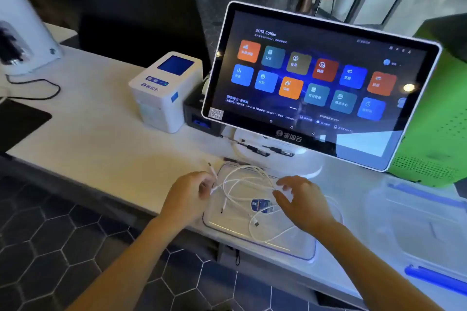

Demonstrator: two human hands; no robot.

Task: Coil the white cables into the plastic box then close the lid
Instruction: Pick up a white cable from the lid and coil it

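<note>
A clear plastic box [298, 252] sits at the counter's front edge, below the touchscreen. White cables [242, 182] lie in loose loops inside it, with one loop [338, 212] hanging over its right side. A blue label [261, 205] shows on the box's bottom. My left hand [188, 194] pinches one cable end at the box's left rim, its plug sticking up. My right hand [302, 199] hovers over the box with fingers spread, touching the loops. The clear lid [419, 222] with blue clips lies on the counter to the right.
A tilted POS touchscreen [318, 78] stands just behind the box on a white base with black pens. A white label printer [165, 88] is to the left, a green perforated case [439, 121] to the right. A white kettle [22, 28] stands far left.
</note>
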